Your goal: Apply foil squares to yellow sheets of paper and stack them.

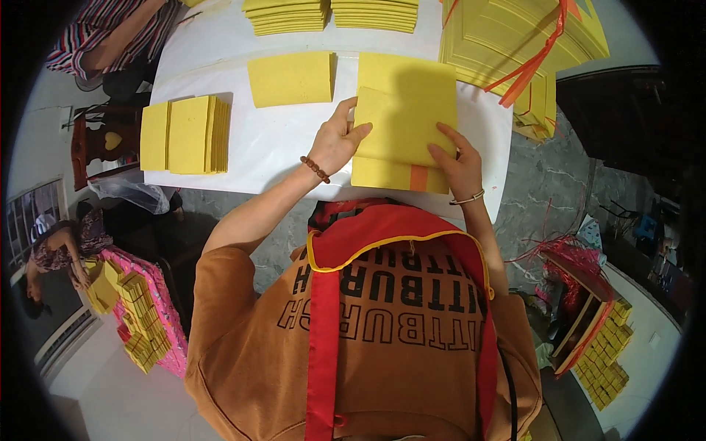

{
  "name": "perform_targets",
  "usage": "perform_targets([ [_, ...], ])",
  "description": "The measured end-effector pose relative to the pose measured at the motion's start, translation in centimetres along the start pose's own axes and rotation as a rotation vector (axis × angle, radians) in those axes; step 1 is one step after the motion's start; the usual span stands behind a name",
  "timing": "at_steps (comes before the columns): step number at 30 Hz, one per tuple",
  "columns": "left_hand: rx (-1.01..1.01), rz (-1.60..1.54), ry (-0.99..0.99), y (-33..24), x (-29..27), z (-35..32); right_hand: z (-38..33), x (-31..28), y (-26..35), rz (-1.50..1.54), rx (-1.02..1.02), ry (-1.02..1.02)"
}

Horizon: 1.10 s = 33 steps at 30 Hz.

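In front of me on the white-covered table lies a stack of yellow paper (404, 125), partly in shadow. Its upper sheet sits a little askew over a lower piece (375, 173) that shows an orange strip (418, 178). My left hand (340, 140), with a brown bead bracelet at its wrist, grips the paper's left edge, thumb on top. At the right edge my right hand (459, 160) holds the paper, thumb and fingertips bent onto it; a thin bangle is on that wrist. Beyond my left hand lies a folded yellow piece (290, 79).
A pile of folded yellow paper (193, 136) stands at the table's left. More piles (287, 16) line the far side. Large yellow sheets with red ribbon (526, 77) lie at the far right. Other people sit at left, one beside a pink-covered table (170, 331).
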<state>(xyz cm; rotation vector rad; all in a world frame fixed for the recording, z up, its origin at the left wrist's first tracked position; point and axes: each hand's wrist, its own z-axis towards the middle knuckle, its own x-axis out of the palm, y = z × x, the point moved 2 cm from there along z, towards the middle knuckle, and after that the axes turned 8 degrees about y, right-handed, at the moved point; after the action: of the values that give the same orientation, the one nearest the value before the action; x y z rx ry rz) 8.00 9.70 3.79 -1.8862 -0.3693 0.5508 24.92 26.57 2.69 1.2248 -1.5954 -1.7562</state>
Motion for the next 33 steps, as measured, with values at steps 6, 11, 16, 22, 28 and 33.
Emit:
perform_targets([
  [6, 0.035, -0.128, 0.002, 0.9, 0.0, 0.6, 0.3, 0.3, 0.2, -0.058, 0.062, -0.038],
  [11, 0.02, -0.027, -0.037, 0.6, 0.1, 0.5, 0.4, 0.3, 0.3, -0.1, 0.037, -0.062],
  [16, -0.063, 0.088, -0.023, -1.3, -0.4, 0.1, 0.4, 0.2, 0.8, -0.187, 0.056, -0.075],
  [22, 0.641, 0.976, -0.006, -6.3, 3.5, -0.4, 0.7, 0.4, 0.5, -0.193, 0.01, -0.088],
  [28, 0.57, 1.13, 0.082, -3.0, 5.5, 0.7, 0.2, 0.2, 1.3, -0.271, 0.062, -0.009],
  [33, 0.532, 1.138, 0.102, -2.6, 5.6, 0.9, -4.0, 0.8, 3.2, -0.901, -0.249, -0.065],
])
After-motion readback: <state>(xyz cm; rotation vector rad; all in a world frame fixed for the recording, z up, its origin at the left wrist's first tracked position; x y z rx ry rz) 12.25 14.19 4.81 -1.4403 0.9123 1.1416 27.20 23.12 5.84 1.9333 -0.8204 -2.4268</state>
